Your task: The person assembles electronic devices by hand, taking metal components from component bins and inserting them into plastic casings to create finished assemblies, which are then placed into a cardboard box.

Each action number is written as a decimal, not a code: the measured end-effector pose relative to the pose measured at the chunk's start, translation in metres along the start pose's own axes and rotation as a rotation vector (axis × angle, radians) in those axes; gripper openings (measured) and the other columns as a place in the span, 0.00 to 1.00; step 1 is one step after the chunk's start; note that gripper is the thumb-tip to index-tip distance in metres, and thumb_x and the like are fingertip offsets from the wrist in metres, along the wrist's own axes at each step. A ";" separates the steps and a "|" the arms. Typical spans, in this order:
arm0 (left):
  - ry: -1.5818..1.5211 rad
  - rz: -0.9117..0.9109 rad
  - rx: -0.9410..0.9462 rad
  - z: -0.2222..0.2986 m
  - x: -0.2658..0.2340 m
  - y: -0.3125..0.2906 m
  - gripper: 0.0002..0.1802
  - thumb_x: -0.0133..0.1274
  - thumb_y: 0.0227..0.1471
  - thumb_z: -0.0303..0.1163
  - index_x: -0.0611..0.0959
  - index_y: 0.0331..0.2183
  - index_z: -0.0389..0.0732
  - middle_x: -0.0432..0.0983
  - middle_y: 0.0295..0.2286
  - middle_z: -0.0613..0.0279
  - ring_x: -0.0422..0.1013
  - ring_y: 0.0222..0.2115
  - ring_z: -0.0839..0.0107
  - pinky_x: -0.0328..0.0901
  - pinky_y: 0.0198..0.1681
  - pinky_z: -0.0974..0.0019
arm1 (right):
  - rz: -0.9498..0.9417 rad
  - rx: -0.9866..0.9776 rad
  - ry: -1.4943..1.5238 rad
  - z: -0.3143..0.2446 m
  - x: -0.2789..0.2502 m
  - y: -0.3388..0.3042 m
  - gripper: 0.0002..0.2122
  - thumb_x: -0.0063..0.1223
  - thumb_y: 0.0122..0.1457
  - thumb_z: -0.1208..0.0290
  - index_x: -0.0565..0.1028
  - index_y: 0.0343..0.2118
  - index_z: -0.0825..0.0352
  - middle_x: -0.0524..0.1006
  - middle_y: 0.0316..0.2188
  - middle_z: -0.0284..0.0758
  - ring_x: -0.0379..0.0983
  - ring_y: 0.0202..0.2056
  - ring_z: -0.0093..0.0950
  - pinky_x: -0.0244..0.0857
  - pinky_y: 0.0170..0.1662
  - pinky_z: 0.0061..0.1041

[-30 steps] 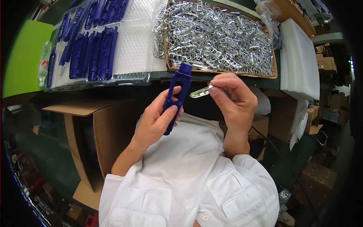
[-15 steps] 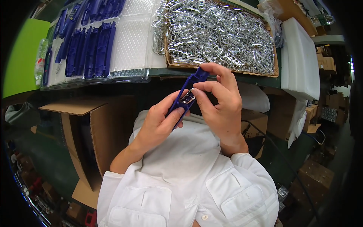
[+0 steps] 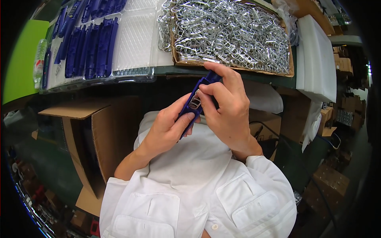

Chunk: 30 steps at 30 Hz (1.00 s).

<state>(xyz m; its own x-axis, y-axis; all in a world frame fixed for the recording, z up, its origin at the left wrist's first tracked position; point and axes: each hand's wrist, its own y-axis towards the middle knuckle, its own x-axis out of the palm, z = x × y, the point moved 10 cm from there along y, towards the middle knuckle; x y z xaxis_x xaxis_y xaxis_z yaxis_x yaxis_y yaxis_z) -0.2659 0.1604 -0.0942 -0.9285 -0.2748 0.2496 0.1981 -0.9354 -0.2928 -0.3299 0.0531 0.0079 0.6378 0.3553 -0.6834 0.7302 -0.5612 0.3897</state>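
My left hand (image 3: 166,126) is wrapped round the lower end of a long, narrow blue plastic shell (image 3: 203,82), its thumb along the near edge. The shell is held slantwise above my lap, hollow side toward me. Inside the hollow sits a shiny bent-wire metal clip (image 3: 195,104). My right hand (image 3: 228,109) has its thumb and index finger closed at the clip's upper end, while its other fingers reach over the shell's far end. The fingertips partly hide where clip and shell meet.
Ahead is a shallow cardboard box (image 3: 234,68) heaped with metal clips. Left of it, a clear plastic tray (image 3: 135,43) bears several blue shells (image 3: 92,49). White foam sheets (image 3: 315,59) stand at the right. An open carton (image 3: 107,135) is below the table edge at left.
My right thumb and index finger have moved slightly left and down along the shell. The clip's loop now shows more face-on within the hollow. My left hand keeps its hold.
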 end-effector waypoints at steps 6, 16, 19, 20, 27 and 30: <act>-0.007 0.025 0.043 -0.002 -0.003 0.001 0.28 0.46 0.65 0.19 0.68 0.65 0.34 0.77 0.33 0.62 0.70 0.25 0.80 0.67 0.28 0.73 | 0.007 0.009 0.008 0.008 0.007 -0.005 0.10 0.67 0.52 0.82 0.78 0.36 0.70 0.75 0.57 0.45 0.75 0.53 0.44 0.73 0.51 0.36; 0.068 0.071 0.157 0.011 -0.005 0.001 0.24 0.48 0.65 0.20 0.71 0.61 0.32 0.78 0.33 0.61 0.71 0.26 0.78 0.68 0.29 0.72 | -0.038 0.353 0.430 0.052 0.021 -0.021 0.15 0.62 0.59 0.83 0.76 0.49 0.71 0.76 0.53 0.35 0.78 0.48 0.23 0.72 0.53 0.24; 0.151 0.089 0.121 0.012 -0.003 0.007 0.18 0.48 0.65 0.23 0.75 0.55 0.32 0.79 0.32 0.60 0.73 0.25 0.77 0.68 0.29 0.72 | -0.066 0.431 0.568 0.059 0.034 -0.030 0.13 0.61 0.61 0.83 0.76 0.49 0.71 0.78 0.49 0.32 0.78 0.46 0.21 0.72 0.52 0.23; 0.194 0.110 0.105 0.011 -0.003 0.009 0.15 0.48 0.65 0.24 0.76 0.52 0.32 0.79 0.30 0.59 0.74 0.24 0.77 0.69 0.29 0.71 | -0.060 0.429 0.589 0.059 0.037 -0.032 0.13 0.60 0.61 0.83 0.76 0.49 0.70 0.79 0.47 0.31 0.78 0.46 0.20 0.72 0.52 0.22; 0.202 0.264 0.128 -0.005 -0.014 0.013 0.08 0.49 0.66 0.27 0.81 0.39 0.33 0.76 0.20 0.63 0.72 0.18 0.76 0.66 0.23 0.69 | -0.096 0.549 0.698 0.060 0.051 -0.037 0.13 0.59 0.59 0.84 0.74 0.47 0.71 0.79 0.44 0.33 0.77 0.45 0.19 0.72 0.51 0.21; 0.249 0.312 0.170 0.000 -0.017 0.015 0.09 0.50 0.66 0.28 0.81 0.36 0.33 0.76 0.18 0.63 0.71 0.17 0.76 0.64 0.21 0.69 | -0.082 0.535 0.730 0.061 0.053 -0.035 0.11 0.59 0.58 0.84 0.74 0.44 0.71 0.79 0.43 0.33 0.77 0.42 0.18 0.72 0.48 0.21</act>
<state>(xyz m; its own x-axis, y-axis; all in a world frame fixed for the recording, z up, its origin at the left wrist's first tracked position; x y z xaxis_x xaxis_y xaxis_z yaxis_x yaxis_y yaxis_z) -0.2474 0.1513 -0.1030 -0.8591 -0.5080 -0.0631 0.5112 -0.8449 -0.1578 -0.3371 0.0459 -0.0797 0.7186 0.6925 -0.0643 0.6851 -0.7207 -0.1060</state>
